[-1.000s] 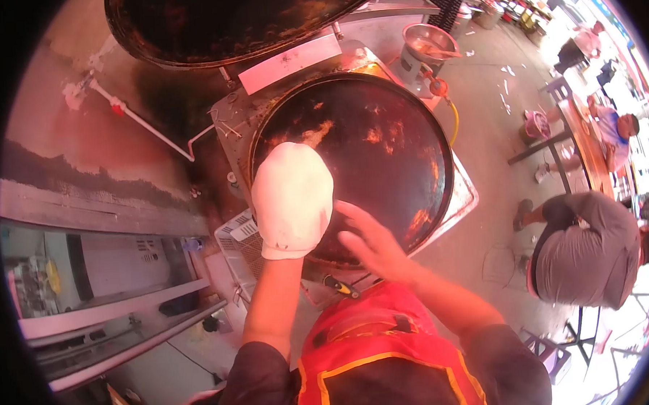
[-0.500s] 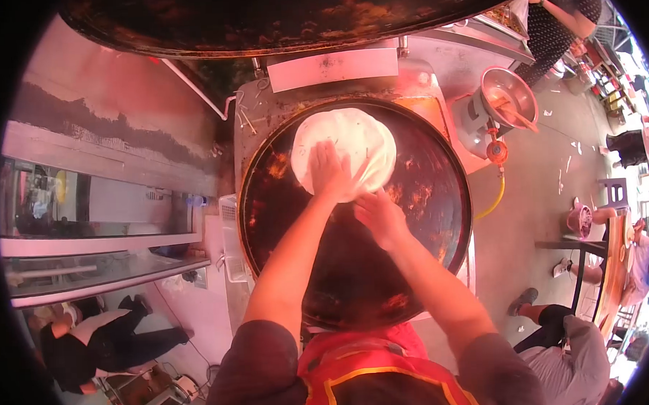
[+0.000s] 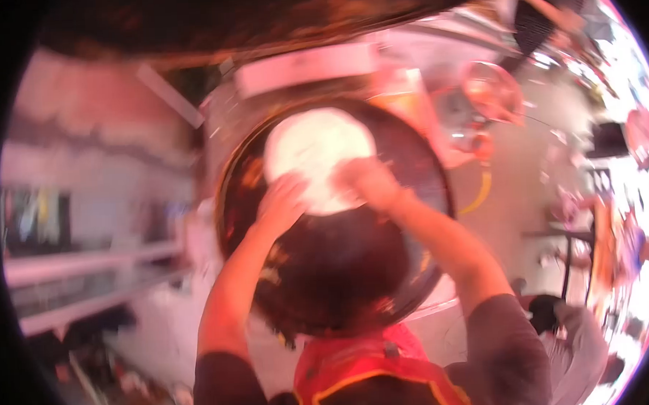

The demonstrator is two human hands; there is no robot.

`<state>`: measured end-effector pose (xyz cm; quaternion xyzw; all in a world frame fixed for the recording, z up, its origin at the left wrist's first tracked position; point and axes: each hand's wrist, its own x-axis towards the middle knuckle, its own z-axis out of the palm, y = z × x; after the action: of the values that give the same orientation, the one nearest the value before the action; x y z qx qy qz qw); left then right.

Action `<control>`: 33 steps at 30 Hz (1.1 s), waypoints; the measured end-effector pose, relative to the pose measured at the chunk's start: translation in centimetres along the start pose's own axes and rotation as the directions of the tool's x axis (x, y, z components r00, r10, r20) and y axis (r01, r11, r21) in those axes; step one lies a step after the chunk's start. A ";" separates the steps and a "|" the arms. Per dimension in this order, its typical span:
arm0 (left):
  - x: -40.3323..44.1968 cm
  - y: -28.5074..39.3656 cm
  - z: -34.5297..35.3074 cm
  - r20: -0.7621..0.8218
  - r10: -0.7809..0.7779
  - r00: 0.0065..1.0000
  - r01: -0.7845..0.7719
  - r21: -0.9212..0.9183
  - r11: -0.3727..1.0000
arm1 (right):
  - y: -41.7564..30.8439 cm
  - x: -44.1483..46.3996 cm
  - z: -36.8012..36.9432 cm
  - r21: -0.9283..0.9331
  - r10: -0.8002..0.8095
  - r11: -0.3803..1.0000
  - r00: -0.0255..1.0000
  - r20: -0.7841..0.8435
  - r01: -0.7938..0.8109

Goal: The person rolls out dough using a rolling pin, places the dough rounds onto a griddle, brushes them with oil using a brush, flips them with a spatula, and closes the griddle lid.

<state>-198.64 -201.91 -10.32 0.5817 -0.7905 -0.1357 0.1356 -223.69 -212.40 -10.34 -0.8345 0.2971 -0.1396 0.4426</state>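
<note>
A pale, round sheet of dough [image 3: 318, 145] lies flat on the upper part of a dark round griddle [image 3: 335, 274]. At the dough's lower left edge rests my left hand [image 3: 284, 198], its fingers stretched toward the middle and holding nothing that I can see. My right hand [image 3: 367, 182] is over the lower right edge of the dough. Motion smears its fingers, so their grip does not show. Both forearms reach across the near part of the griddle.
A large dark round lid [image 3: 259, 21] hangs over the far side. At the right are a metal bowl [image 3: 492, 92] and a yellow hose [image 3: 478, 194]. People sit by a wooden table [image 3: 601, 245] farther right. A glass-fronted counter [image 3: 95, 263] stands at the left.
The dough, folded or wrinkled on its right side before, now lies rounder and flatter. My left hand has moved from its middle to its lower left edge; my right hand has moved up onto it.
</note>
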 end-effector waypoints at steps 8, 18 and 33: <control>2.9 2.1 0.7 -0.210 -0.087 0.974 0.076 -0.061 0.995 | -1.3 3.6 0.8 -0.159 0.174 0.960 0.939 -0.298 -0.229; -0.9 -4.4 -7.5 -0.021 0.157 0.987 -0.157 -0.013 0.988 | -8.4 -0.9 7.0 0.354 0.245 0.931 0.870 -0.428 -0.089; -12.7 -3.9 -9.2 0.364 0.163 0.917 -0.180 0.014 0.984 | -8.0 -2.9 11.1 -0.099 -0.161 0.986 0.897 -0.411 0.131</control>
<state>-188.09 -191.38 -3.96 0.4783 -0.8528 -0.2091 -0.0147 -217.45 -199.88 -10.05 -0.8199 0.3261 -0.3375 0.3281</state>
